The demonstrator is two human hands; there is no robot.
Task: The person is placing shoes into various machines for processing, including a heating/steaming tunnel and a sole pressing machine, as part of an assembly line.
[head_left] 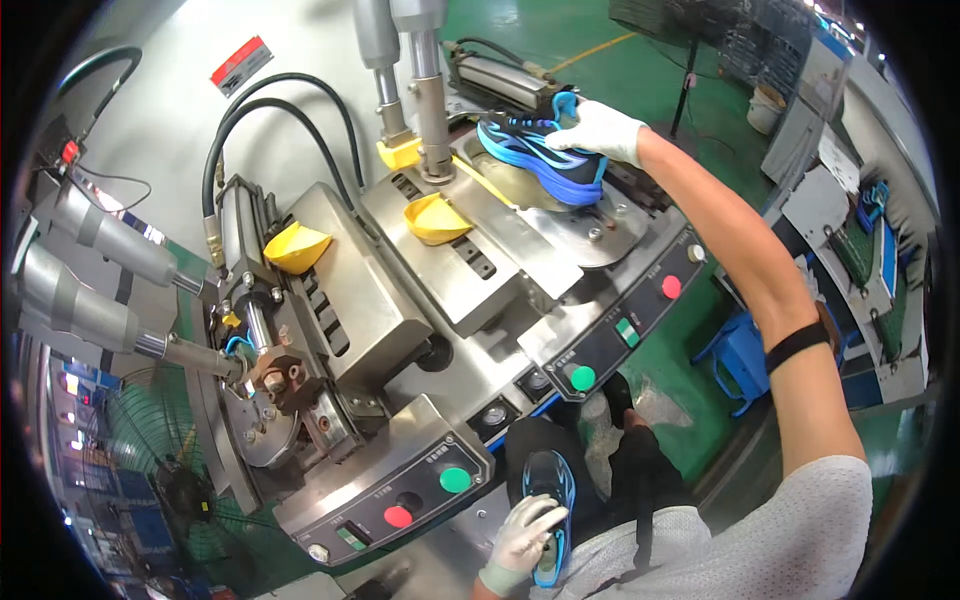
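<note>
My right hand [606, 132], in a white glove, grips the heel and collar of a blue and black sneaker [550, 168]. That sneaker is upright over the round metal plate at the far right of the machine, its toe turned left; whether it rests on the plate I cannot tell. Close to my body, my left hand [522, 538], also gloved, is closed around the heel end of a second blue and black sneaker [549, 477]. This one lies over my lap with its toe pointing away from me, and the fingers cover part of its opening.
The metal press [380, 350] spans the middle, with two yellow curved pads [437, 219] and thick cylinders [432, 110] above. Control panels [400, 500] with green and red buttons line its near edge. A blue stool [735, 360] and a shoe rack [880, 270] are at right.
</note>
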